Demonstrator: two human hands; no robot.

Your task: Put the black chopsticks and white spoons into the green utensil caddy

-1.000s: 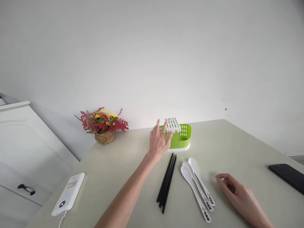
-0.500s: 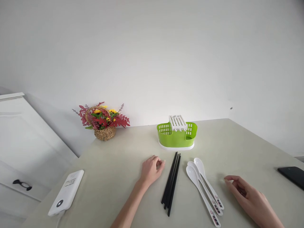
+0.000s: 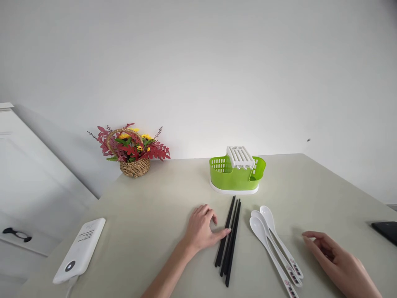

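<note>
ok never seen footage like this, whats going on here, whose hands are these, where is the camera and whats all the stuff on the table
There is no machine here: the camera sits on a person's head, looking forward and down, so both hands are their own.

The left hand rests on the beige table, its fingertips touching the bundle of black chopsticks. The right hand lies to the right of three white spoons, touching none. Neither hand holds anything.

Behind them stands a green cutlery holder with a white slotted top. A flower basket sits by the wall, a white power bank far left, a black phone far right.
</note>
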